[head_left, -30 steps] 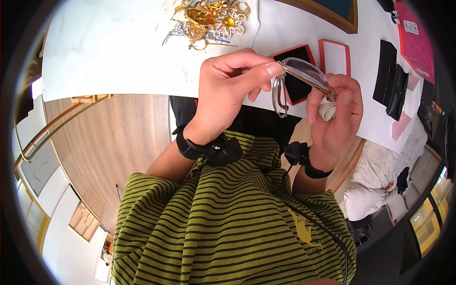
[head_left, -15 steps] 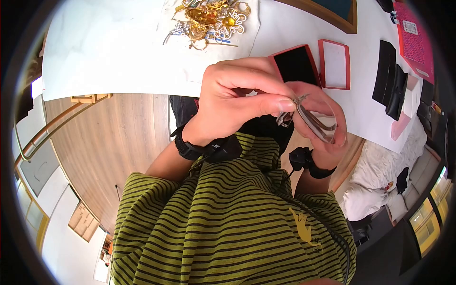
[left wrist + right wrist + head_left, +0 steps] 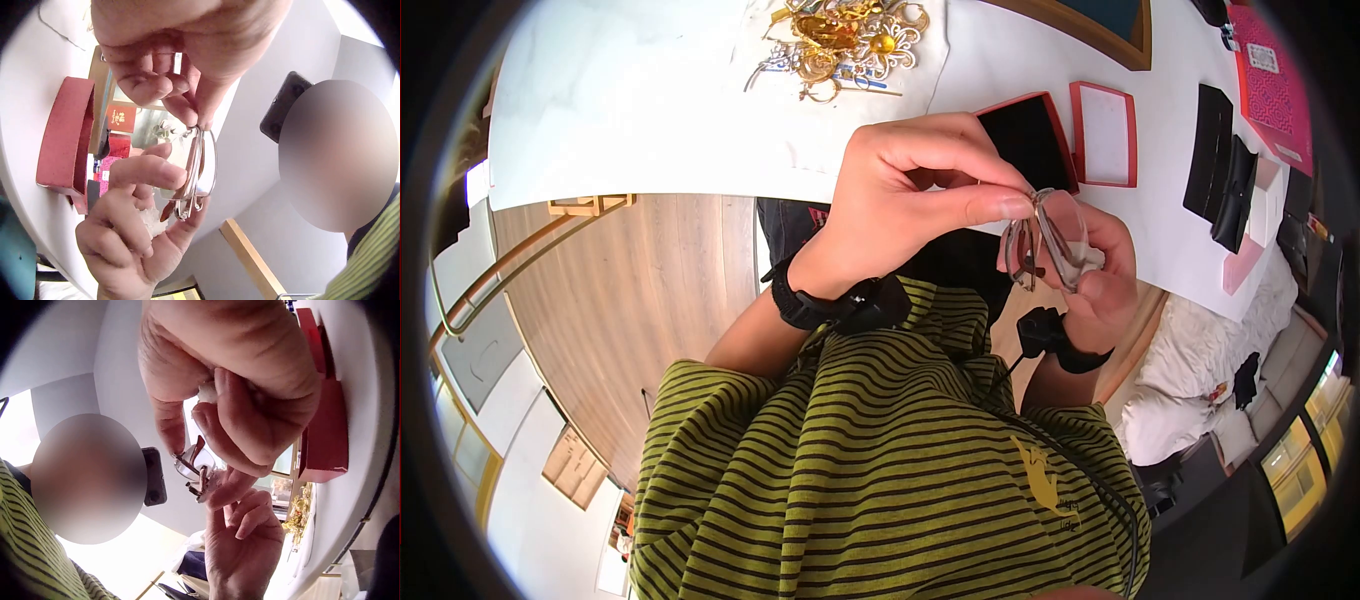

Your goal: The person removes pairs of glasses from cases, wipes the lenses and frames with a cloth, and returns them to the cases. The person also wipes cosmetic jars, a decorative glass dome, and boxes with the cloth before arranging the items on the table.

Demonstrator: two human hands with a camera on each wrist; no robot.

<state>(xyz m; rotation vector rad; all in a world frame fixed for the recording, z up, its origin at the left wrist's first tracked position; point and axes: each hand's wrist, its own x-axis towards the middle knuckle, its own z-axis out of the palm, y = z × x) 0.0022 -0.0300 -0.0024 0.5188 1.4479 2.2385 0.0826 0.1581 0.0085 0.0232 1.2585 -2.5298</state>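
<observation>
Pinched between thumb and fingertips of the left hand (image 3: 920, 205) are thin-framed eyeglasses (image 3: 1055, 238), their slim arms hanging down beside the lenses. In the left wrist view the same glasses (image 3: 198, 164) hang below the left hand (image 3: 187, 44). The right hand (image 3: 1102, 275) is at the lower part of a lens, its curled fingers gripping a crumpled white cloth or tissue (image 3: 150, 222). In the right wrist view this white piece (image 3: 207, 392) shows between the right hand's (image 3: 231, 381) curled fingers, and the thumb touches the glasses (image 3: 195, 464).
Behind the hands lie a red box with black lining (image 3: 1025, 135) and a red-rimmed white tray (image 3: 1105, 140) on the white table (image 3: 650, 110). Gold and silver jewellery (image 3: 840, 45) is heaped at the back. Black cases (image 3: 1235, 195) and a pink box (image 3: 1275, 90) are at the right.
The left hand has moved right and slightly down with the glasses, which have turned from lying across to hanging down. The right hand has moved lower and left, its fingers shifting on the lens.
</observation>
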